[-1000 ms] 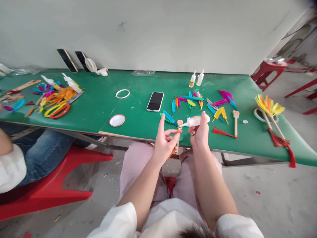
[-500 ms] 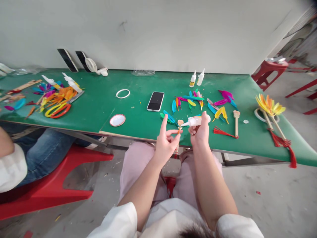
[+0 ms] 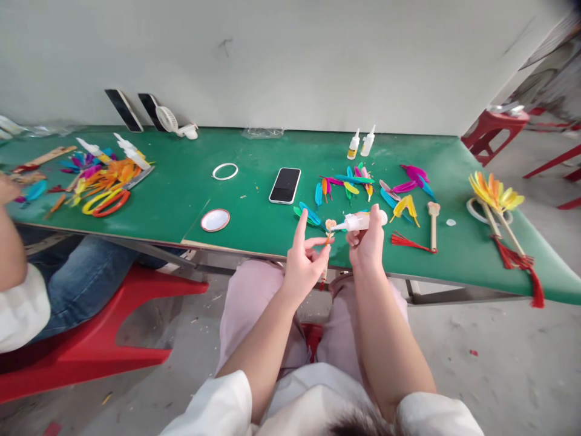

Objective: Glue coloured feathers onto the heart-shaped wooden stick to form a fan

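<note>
A: Starting far left: co-worker's arm in a white sleeve point(image 3: 20, 303) on a red plastic stool point(image 3: 113, 321), beside a heap of mixed coloured feathers point(image 3: 97, 175) on the green felt table point(image 3: 181, 200).

B: Middle of the table?

A: White plastic ring point(image 3: 224, 171), round white lid with a reddish rim point(image 3: 215, 220), black smartphone lying face up point(image 3: 285, 185).

B: Hands?

A: Left hand point(image 3: 304, 263) pinches a small wooden stick with a heart-shaped top point(image 3: 330, 226) between thumb and fingers, index finger raised, just in front of the table edge. Right hand point(image 3: 367, 239) is wrapped round a small white glue bottle point(image 3: 361, 221), lying sideways, nozzle touching the heart top.

B: Further right?

A: Loose bright feathers point(image 3: 363, 184), two upright glue bottles point(image 3: 361, 144), a wooden stick with a red tassel point(image 3: 432, 225), then finished yellow-orange feather fans with red tassels point(image 3: 497, 200).
</note>
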The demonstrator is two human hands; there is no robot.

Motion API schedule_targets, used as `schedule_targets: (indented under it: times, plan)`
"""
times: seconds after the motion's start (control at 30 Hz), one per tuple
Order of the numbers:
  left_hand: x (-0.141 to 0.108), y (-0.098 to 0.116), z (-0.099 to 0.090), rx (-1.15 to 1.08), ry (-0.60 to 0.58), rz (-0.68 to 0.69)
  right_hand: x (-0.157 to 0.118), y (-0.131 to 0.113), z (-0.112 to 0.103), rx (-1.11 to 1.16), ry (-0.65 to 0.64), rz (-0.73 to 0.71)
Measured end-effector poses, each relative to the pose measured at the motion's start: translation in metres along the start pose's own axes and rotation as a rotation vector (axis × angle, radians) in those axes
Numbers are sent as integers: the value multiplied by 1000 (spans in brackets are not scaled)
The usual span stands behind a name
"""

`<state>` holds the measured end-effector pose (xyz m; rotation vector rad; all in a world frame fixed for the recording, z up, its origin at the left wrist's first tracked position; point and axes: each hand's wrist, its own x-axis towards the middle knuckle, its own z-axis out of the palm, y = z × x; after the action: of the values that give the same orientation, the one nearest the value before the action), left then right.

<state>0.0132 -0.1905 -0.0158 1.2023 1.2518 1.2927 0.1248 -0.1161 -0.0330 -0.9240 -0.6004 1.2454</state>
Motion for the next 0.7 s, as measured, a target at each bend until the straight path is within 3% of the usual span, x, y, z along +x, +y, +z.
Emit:
schedule_targets:
  times: [0.7]
  plan:
    - [1, 3, 0, -86, -16, -41, -1, 0, -1, 7, 13, -7]
